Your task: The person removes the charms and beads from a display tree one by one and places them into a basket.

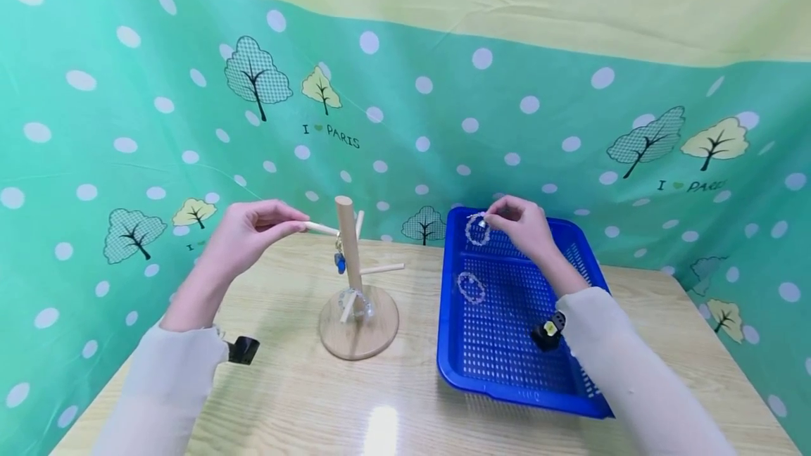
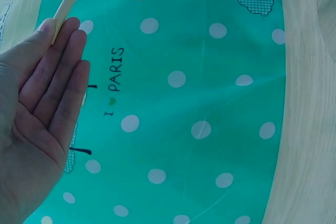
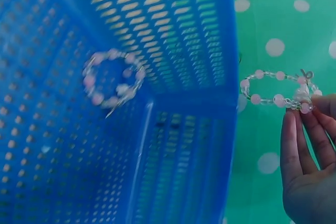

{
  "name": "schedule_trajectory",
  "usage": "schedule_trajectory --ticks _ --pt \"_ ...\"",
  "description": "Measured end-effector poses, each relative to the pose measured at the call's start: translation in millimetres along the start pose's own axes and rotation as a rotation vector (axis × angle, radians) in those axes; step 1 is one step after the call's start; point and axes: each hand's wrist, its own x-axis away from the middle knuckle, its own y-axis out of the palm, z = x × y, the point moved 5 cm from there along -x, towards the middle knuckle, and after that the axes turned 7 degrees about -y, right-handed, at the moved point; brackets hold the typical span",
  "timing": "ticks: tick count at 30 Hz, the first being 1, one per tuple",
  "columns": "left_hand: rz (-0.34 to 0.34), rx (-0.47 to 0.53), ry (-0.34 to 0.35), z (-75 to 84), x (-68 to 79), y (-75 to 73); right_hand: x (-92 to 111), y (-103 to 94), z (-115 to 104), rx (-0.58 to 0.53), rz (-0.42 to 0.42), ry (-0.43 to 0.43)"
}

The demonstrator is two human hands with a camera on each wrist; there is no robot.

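My left hand [image 1: 256,234] pinches the end of an upper peg [image 1: 322,228] on a wooden stand [image 1: 347,245] with a round base. A keychain with a blue figure [image 1: 340,261] hangs near the post from that peg. Low on the stand, a clear beaded bracelet [image 1: 361,302] hangs around a peg. Between thumb and fingers, my right hand [image 1: 521,226] pinches a pink and clear beaded bracelet [image 3: 262,99] over the far part of a blue basket [image 1: 448,329]. Inside the basket lies another pink beaded bracelet [image 1: 471,288].
The stand and the basket share a light wood table [image 1: 298,400], the basket on the right. Behind them hangs a green dotted curtain [image 1: 405,111]. Black wrist cameras are worn on the left [image 1: 243,350] and right [image 1: 548,333] arms.
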Motion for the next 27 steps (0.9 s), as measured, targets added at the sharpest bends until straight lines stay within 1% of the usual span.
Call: schedule_trajectory --ticks 7,13,15,21,27 --pt "0.006 -0.021 -0.008 -3.8 2.5 -2.0 11 -5.7 22 -0.02 -0.089 0.048" --pt "0.007 -0.013 0.009 -0.9 0.3 -2.7 19 -12.3 35 -0.018 -0.15 0.071" --pt "0.009 -0.014 0.009 -0.6 0.2 -3.0 21 -12.6 38 -0.025 -0.189 0.074" --pt "0.014 -0.011 0.011 -1.1 0.3 -3.0 24 -9.2 47 -0.097 -0.312 0.075" --pt "0.011 -0.008 0.005 -2.2 -0.5 -0.6 29 -4.9 56 -0.14 -0.409 0.104"
